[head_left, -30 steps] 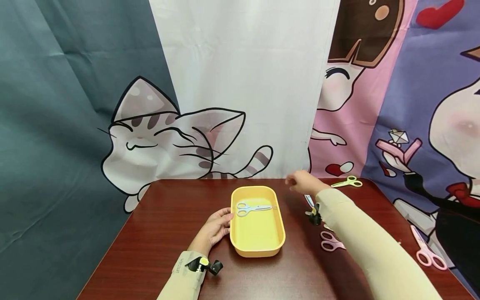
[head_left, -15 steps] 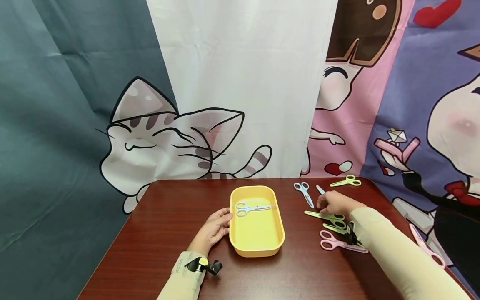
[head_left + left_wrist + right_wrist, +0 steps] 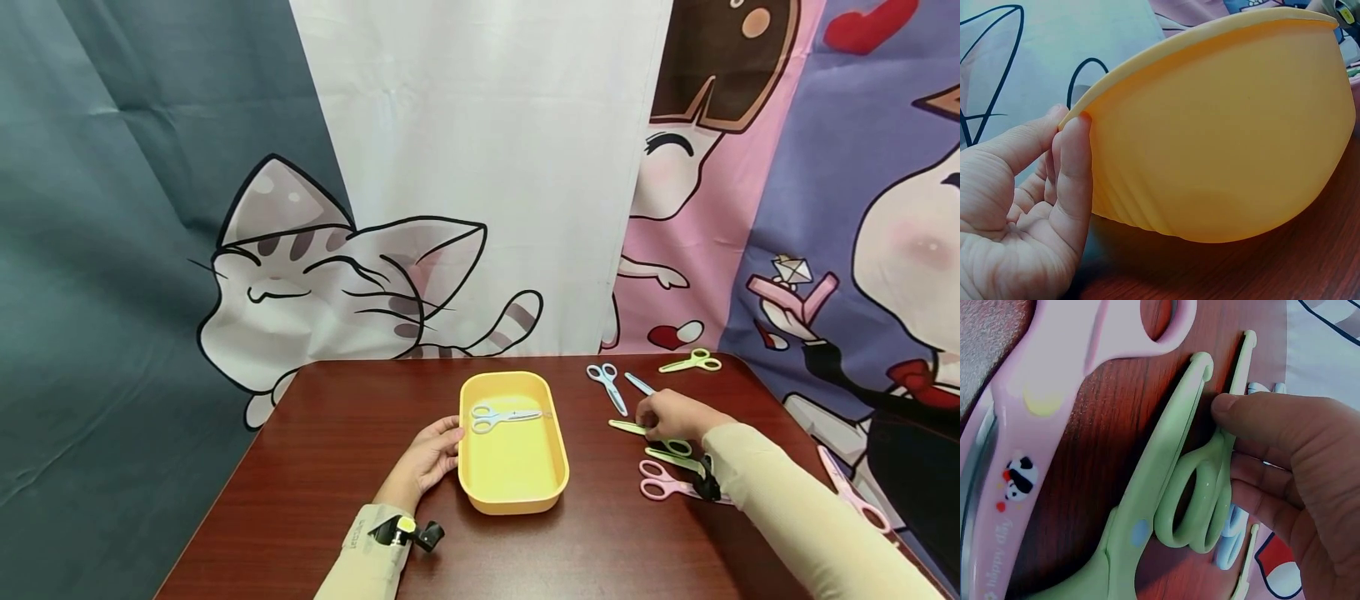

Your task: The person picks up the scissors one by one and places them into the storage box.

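My left hand (image 3: 431,457) pinches the left rim of a yellow tray (image 3: 517,505), with the thumb at the lip and fingers against the outer wall in the left wrist view. Inside the tray lies a pair of light blue scissors (image 3: 510,417). At the right of the table, my right hand (image 3: 678,414) pinches a pair of green scissors (image 3: 1215,453) near the handles, thumb on the near side and fingers behind. These scissors lean on edge in the right wrist view. Beside them lie a second pair of green scissors (image 3: 1147,481) and pink scissors (image 3: 1047,375).
Two more blue scissors, one pair (image 3: 611,388) left of the other (image 3: 638,383), lie behind the right hand. Green scissors (image 3: 690,362) rest at the back edge. Pink scissors (image 3: 843,483) lie along the right edge of the dark red table (image 3: 337,417). A printed curtain hangs behind.
My right hand has moved right and nearer from behind the tray, down to the green scissors, and now grips them. My left hand stays on the tray.
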Demonstrator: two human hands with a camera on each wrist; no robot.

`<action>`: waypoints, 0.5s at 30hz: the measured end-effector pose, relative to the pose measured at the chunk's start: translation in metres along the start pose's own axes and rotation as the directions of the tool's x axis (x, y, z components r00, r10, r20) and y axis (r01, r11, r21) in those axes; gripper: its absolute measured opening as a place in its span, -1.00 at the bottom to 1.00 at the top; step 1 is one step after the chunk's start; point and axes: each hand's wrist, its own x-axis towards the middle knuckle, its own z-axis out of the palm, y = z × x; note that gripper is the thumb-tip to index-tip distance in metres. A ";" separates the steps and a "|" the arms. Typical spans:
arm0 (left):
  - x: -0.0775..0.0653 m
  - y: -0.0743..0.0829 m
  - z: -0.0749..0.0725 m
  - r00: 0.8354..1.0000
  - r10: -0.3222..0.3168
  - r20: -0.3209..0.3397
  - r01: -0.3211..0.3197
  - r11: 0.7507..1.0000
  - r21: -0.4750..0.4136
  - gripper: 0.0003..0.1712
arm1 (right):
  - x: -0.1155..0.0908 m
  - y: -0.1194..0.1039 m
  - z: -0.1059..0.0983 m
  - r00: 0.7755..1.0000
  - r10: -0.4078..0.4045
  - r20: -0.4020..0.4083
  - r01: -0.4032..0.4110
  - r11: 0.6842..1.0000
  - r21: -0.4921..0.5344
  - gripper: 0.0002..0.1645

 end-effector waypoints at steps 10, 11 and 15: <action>0.002 -0.001 0.000 0.999 -0.007 -0.035 0.007 1.000 0.016 -0.79 | 0.012 -0.012 -0.014 0.998 -0.055 -0.016 0.056 0.998 0.002 -0.80; 0.001 -0.001 0.000 0.999 -0.007 -0.032 0.008 1.000 0.016 -0.79 | 0.015 -0.015 -0.016 0.998 -0.065 -0.023 0.065 0.998 -0.006 -0.80; 0.000 0.000 0.000 1.000 -0.007 -0.024 0.008 1.000 0.021 -0.80 | 0.028 -0.029 -0.026 0.994 -0.104 -0.045 0.103 0.994 -0.021 -0.81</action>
